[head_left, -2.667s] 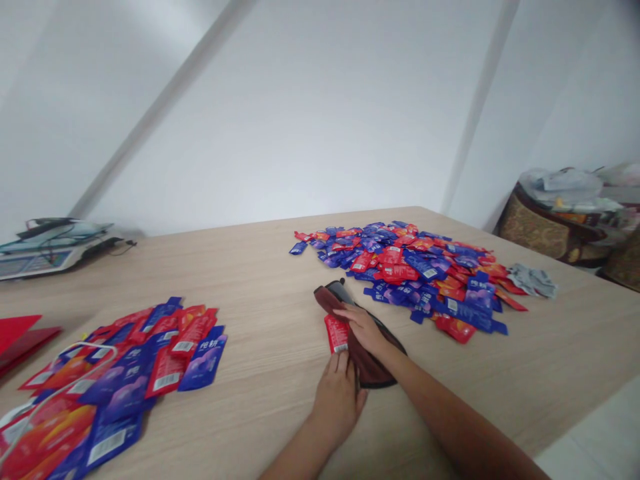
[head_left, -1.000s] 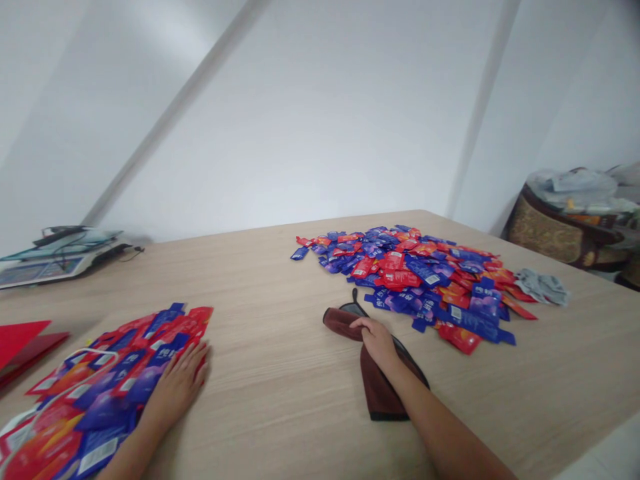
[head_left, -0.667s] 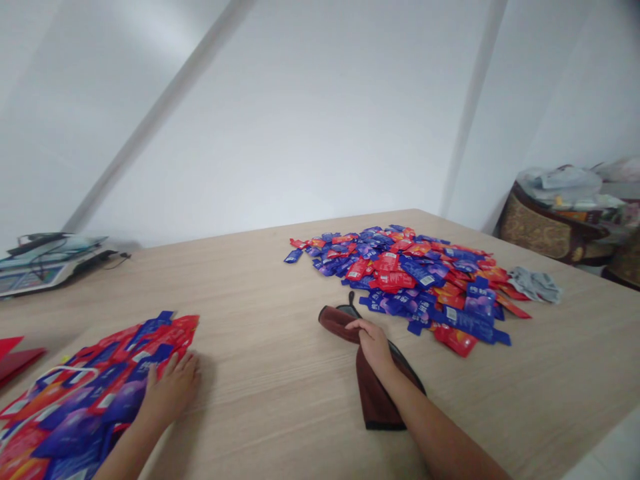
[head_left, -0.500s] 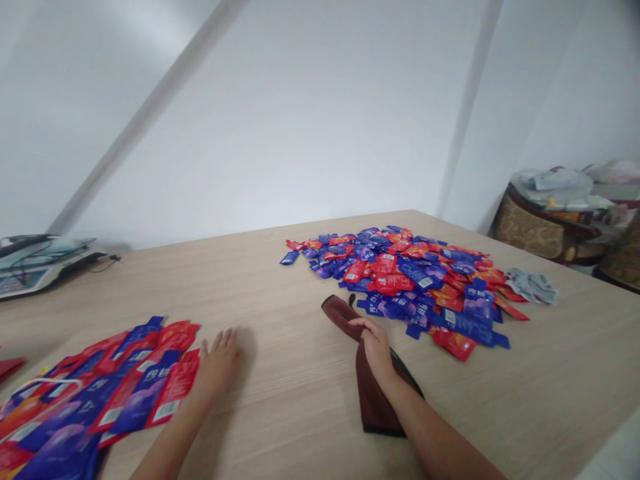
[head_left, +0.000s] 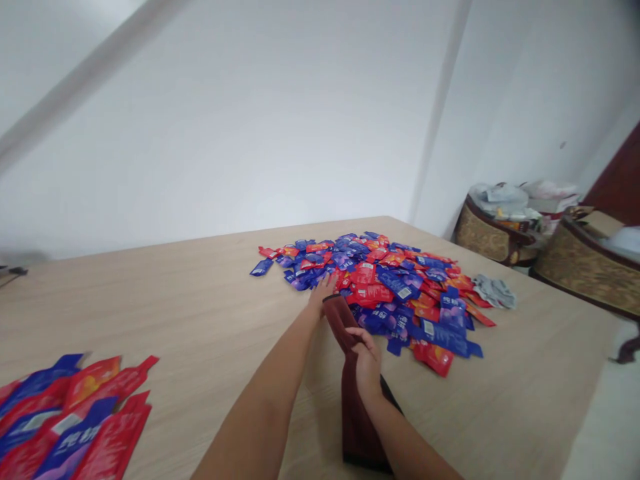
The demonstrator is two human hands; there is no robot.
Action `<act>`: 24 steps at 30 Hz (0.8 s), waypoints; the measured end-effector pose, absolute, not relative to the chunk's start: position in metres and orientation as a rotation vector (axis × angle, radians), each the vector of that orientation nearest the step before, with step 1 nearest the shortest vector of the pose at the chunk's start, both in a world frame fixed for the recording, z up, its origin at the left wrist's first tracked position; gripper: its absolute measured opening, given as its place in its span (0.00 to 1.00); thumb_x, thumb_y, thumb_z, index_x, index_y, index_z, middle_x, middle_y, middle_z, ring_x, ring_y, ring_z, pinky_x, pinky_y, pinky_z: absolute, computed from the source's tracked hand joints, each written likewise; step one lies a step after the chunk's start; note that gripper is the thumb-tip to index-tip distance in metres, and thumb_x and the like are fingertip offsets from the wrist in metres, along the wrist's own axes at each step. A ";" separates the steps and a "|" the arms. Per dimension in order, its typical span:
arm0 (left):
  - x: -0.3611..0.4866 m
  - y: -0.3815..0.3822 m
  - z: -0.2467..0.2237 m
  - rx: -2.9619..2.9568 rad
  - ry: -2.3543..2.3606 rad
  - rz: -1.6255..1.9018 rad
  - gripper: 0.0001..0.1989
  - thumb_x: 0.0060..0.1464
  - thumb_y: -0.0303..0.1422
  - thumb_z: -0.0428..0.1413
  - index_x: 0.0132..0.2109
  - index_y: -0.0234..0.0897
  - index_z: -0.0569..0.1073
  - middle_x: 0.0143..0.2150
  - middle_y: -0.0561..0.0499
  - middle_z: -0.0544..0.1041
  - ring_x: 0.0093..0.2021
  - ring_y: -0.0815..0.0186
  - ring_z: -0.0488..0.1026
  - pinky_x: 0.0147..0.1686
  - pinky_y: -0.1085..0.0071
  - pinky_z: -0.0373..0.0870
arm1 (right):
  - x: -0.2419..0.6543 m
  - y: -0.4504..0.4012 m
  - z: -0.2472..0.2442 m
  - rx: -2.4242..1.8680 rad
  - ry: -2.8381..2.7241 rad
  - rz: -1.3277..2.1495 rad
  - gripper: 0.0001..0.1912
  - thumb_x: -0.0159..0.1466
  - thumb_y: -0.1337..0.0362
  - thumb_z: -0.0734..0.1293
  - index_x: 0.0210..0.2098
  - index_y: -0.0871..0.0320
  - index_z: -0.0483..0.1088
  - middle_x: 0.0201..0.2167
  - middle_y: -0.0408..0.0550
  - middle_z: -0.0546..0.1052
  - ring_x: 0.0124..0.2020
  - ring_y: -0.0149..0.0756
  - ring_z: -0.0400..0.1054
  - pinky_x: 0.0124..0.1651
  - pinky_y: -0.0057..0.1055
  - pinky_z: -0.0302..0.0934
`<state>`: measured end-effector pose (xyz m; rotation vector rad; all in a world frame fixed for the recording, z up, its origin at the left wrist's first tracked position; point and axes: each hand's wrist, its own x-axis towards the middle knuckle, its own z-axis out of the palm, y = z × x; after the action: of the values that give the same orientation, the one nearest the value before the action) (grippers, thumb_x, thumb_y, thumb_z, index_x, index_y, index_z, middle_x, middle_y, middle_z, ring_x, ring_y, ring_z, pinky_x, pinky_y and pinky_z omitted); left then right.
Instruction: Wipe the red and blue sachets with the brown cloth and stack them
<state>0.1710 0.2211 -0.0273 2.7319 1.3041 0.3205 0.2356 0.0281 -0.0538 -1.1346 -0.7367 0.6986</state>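
My left hand (head_left: 324,293) reaches to the near left edge of a heap of red and blue foil pouches (head_left: 345,260), its fingers stretched out and touching or just over the closest ones. My right hand (head_left: 367,363) is wrapped round the narrowed middle of a dark red fabric piece with black edging (head_left: 357,407), whose exact kind I cannot make out. Its upper end points toward the heap and partly hides the pouches behind; its wider lower part hangs down near the table. At the lower left lies a second group of pouches (head_left: 75,420), laid overlapping in rows.
The pale wooden table (head_left: 200,313) runs back to a white wall. A crumpled grey cloth (head_left: 494,292) lies right of the heap. Beyond the table's right edge stand patterned armchairs (head_left: 483,233) piled with bags. A dark cable end (head_left: 17,271) shows at far left.
My left hand has gone from beside the left group of pouches across to the heap. My right hand still grips the dark red fabric piece. The view has turned right.
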 end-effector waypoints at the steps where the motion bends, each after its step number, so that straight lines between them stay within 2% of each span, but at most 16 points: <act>1: 0.177 0.225 -0.032 2.728 1.296 0.298 0.27 0.60 0.39 0.43 0.65 0.39 0.53 0.67 0.41 0.50 0.65 0.53 0.51 0.57 0.55 0.56 | 0.236 0.028 -0.054 -1.137 -0.742 0.703 0.18 0.46 0.66 0.57 0.32 0.56 0.75 0.31 0.44 0.77 0.37 0.41 0.68 0.40 0.33 0.59; 7: 0.162 0.213 -0.050 2.719 1.370 0.263 0.27 0.60 0.39 0.43 0.65 0.40 0.53 0.68 0.42 0.50 0.66 0.50 0.46 0.58 0.53 0.52 | 0.238 0.028 -0.052 -1.199 -0.834 0.660 0.19 0.47 0.67 0.56 0.33 0.56 0.74 0.34 0.46 0.77 0.40 0.42 0.68 0.42 0.33 0.60; 9: 0.145 0.199 -0.051 2.716 1.442 0.263 0.27 0.59 0.39 0.44 0.64 0.40 0.56 0.67 0.41 0.51 0.65 0.48 0.47 0.58 0.51 0.51 | 0.238 0.028 -0.051 -1.239 -0.869 0.629 0.19 0.47 0.67 0.56 0.33 0.56 0.73 0.35 0.47 0.77 0.40 0.42 0.68 0.42 0.33 0.61; 12: 0.118 0.171 -0.051 2.719 1.585 0.367 0.24 0.60 0.38 0.41 0.62 0.40 0.60 0.66 0.41 0.55 0.64 0.51 0.51 0.57 0.52 0.52 | 0.236 0.026 -0.047 -1.242 -0.901 0.607 0.19 0.47 0.67 0.55 0.33 0.57 0.73 0.34 0.47 0.77 0.40 0.42 0.68 0.43 0.33 0.61; 18: 0.072 0.084 -0.051 2.753 1.731 0.493 0.23 0.60 0.40 0.41 0.60 0.41 0.63 0.61 0.40 0.63 0.57 0.50 0.59 0.52 0.52 0.57 | 0.235 0.020 -0.041 -1.236 -0.909 0.597 0.19 0.47 0.67 0.55 0.34 0.58 0.73 0.34 0.46 0.77 0.39 0.42 0.68 0.45 0.34 0.60; 24: 0.040 -0.026 -0.061 2.770 1.681 0.646 0.30 0.58 0.41 0.46 0.64 0.34 0.55 0.62 0.37 0.62 0.58 0.49 0.59 0.53 0.51 0.58 | 0.230 0.012 -0.037 -1.207 -1.088 0.603 0.21 0.49 0.69 0.56 0.38 0.58 0.73 0.40 0.47 0.77 0.46 0.43 0.67 0.53 0.39 0.57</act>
<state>0.0401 -0.0261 -0.0607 2.7701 1.6807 0.6461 0.2296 0.0124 -0.0373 -1.2067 -1.0879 0.6025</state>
